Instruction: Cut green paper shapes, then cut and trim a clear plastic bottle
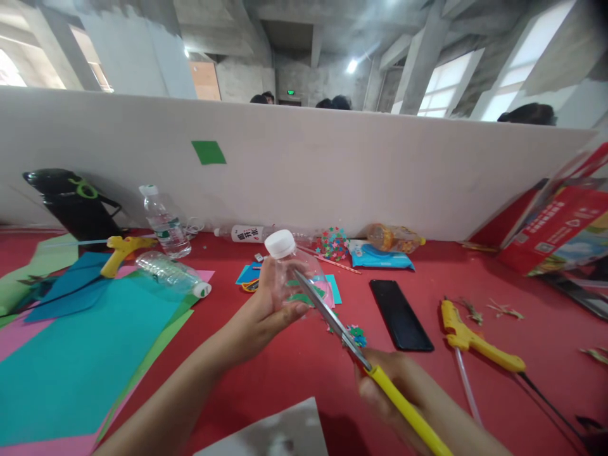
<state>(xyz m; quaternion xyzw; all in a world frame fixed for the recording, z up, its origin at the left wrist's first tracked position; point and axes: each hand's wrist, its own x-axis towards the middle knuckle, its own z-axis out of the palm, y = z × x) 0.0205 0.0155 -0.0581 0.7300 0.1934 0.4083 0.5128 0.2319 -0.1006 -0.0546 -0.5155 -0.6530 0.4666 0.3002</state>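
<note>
My left hand [266, 310] grips a clear plastic bottle [299, 269] with a white cap, raised above the red table and tilted. Patches of green and pink show on or through its wall. In my right hand [387, 380] is a pair of scissors [346, 339] with yellow handles, the fingers closed around them. Their metal blades point up and left, with the tips at the bottle's side. I cannot tell whether the tips pierce the plastic or lie against it.
Yellow glue guns [479, 345] lie right and left. A black phone [401, 315], a blue packet [382, 256], star confetti [335, 244] and an orange-tinted bottle [394, 237] lie beyond my hands. Coloured paper [90, 354] covers the left. A white partition [304, 164] rises behind; people's heads show above it.
</note>
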